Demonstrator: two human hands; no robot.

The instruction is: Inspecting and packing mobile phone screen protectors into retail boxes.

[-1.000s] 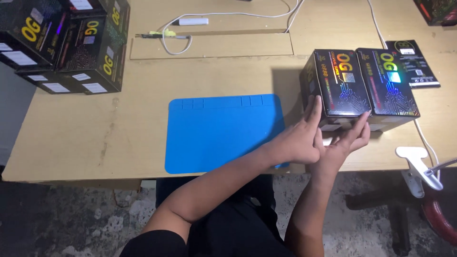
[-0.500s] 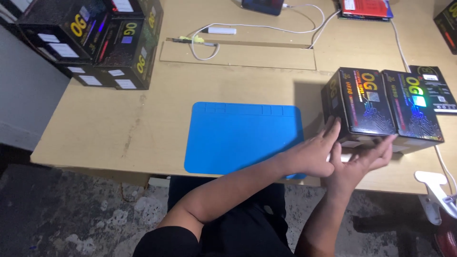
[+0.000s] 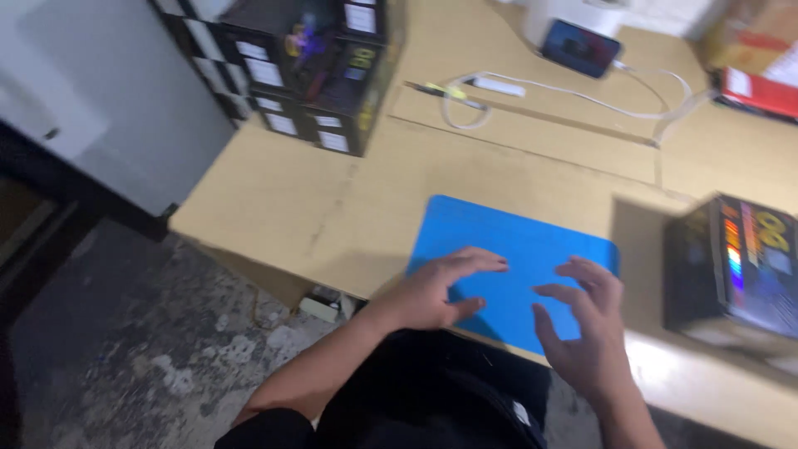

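My left hand [image 3: 436, 291] hovers with spread fingers over the near left part of a blue mat [image 3: 507, 249] on the wooden table [image 3: 332, 208]. Over the mat's near right corner my right hand [image 3: 582, 328] is also spread and holds nothing. A black box with rainbow print [image 3: 740, 266] stands on the table to the right of both hands, apart from them. The picture is blurred by head motion.
A stack of black boxes [image 3: 316, 66] stands at the table's far left. A white cable [image 3: 573, 96] and a phone [image 3: 579, 47] lie at the back, a red item [image 3: 761, 91] at the far right. Bare concrete floor [image 3: 125, 357] lies left of the table.
Both hands have let go of the black box at the right and moved left over the blue mat. The view has swung left and down towards the floor.
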